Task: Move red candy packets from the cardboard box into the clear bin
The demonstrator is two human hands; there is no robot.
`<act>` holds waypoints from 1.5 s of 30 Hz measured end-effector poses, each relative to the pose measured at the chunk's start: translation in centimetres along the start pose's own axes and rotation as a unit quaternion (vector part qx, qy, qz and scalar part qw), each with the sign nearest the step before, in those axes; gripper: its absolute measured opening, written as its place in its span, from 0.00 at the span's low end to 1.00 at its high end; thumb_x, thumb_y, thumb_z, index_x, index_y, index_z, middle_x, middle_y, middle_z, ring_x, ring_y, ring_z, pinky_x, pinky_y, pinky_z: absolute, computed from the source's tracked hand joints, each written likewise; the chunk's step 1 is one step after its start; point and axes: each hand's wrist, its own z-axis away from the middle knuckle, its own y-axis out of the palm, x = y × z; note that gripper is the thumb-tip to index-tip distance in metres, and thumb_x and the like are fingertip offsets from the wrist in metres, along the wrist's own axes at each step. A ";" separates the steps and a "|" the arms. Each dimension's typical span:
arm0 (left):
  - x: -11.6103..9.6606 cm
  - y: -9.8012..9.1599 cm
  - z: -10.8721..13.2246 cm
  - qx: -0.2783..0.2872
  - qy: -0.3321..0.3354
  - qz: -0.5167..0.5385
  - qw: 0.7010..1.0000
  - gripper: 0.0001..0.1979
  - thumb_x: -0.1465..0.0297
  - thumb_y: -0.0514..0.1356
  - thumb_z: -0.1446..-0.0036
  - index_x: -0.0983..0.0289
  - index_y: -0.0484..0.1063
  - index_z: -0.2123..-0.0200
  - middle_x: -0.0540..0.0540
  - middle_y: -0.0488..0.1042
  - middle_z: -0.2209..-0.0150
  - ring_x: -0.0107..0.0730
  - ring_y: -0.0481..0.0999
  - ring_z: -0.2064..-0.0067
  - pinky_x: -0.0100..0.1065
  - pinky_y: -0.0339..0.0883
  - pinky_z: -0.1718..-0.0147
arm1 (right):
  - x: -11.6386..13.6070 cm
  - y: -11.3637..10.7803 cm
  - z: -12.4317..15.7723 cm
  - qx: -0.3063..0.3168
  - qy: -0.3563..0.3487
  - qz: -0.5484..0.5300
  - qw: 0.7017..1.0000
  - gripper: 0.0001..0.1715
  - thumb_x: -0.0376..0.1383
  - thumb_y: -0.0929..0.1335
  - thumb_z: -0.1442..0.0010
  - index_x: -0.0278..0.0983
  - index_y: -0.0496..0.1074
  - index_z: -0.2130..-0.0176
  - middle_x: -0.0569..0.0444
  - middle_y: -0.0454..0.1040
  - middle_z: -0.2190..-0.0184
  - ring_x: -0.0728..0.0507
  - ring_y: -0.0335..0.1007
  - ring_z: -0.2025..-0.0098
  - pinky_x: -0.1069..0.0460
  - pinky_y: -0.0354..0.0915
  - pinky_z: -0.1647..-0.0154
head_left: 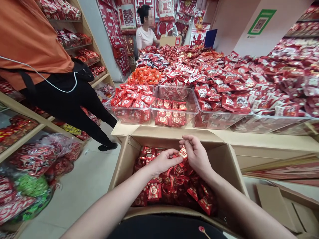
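Over an open cardboard box (119, 166), both hands meet at a small red-and-gold candy packet (183, 152). My right hand (196, 156) is closed round its right side, with the gold face showing. The thumb and fingers of my left hand (165, 162) pinch at the packet's left edge. Below them, a loose heap of similar red candy packets (154, 191) covers the inside of the box. Just beyond the box stands a clear plastic bin (174, 114), partly filled with neat rows of red packets with gold emblems.
More clear bins (221, 119) heaped with red packets line the wooden counter (211, 132). A person in an orange top (37, 39) stands at left by the shelves; another person (147, 36) is behind the display. Flattened cardboard (276, 205) lies at right, bagged sweets (32, 182) at left.
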 end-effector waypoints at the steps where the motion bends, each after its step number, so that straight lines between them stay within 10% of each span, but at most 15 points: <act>1: 0.0 0.0 0.0 0.012 -0.001 0.007 1.000 0.16 0.63 0.61 0.56 0.66 0.69 0.64 0.50 0.70 0.69 0.26 0.66 0.67 0.30 0.58 0.63 | 0.1 -0.1 0.0 0.002 -0.001 -0.013 1.000 0.13 0.40 0.59 0.43 0.37 0.61 0.59 0.49 0.68 0.65 0.47 0.66 0.66 0.50 0.63 0.63; 9: -0.7 -0.1 0.2 -0.059 0.104 -0.065 0.991 0.13 0.63 0.56 0.50 0.67 0.71 0.65 0.50 0.71 0.71 0.29 0.66 0.67 0.30 0.59 0.64 | 0.5 -1.9 -0.2 0.087 0.122 -0.148 0.978 0.12 0.43 0.66 0.50 0.35 0.66 0.73 0.59 0.64 0.83 0.54 0.56 0.83 0.58 0.54 0.83; 23: -1.7 0.4 0.9 -0.079 0.170 -0.265 0.946 0.15 0.63 0.52 0.48 0.65 0.67 0.80 0.47 0.60 0.78 0.25 0.61 0.73 0.27 0.56 0.70 | 0.7 -1.0 0.2 0.086 0.164 -0.212 0.960 0.11 0.41 0.68 0.56 0.36 0.67 0.72 0.63 0.61 0.85 0.56 0.51 0.86 0.58 0.49 0.86; 35: -2.3 1.0 1.6 -0.042 0.129 -0.134 0.982 0.16 0.62 0.51 0.46 0.67 0.72 0.69 0.51 0.70 0.75 0.29 0.67 0.70 0.29 0.59 0.68 | 1.4 -1.6 0.4 0.099 0.162 -0.252 0.949 0.16 0.45 0.61 0.47 0.35 0.67 0.72 0.58 0.64 0.85 0.53 0.56 0.86 0.57 0.52 0.86; 45: -2.1 0.4 1.4 -0.153 0.266 -0.377 0.874 0.10 0.67 0.53 0.46 0.65 0.72 0.71 0.49 0.60 0.79 0.25 0.60 0.73 0.28 0.55 0.73 | 1.8 -0.8 0.6 0.052 0.127 -0.202 0.970 0.15 0.40 0.69 0.55 0.35 0.63 0.71 0.62 0.64 0.86 0.55 0.57 0.87 0.59 0.56 0.88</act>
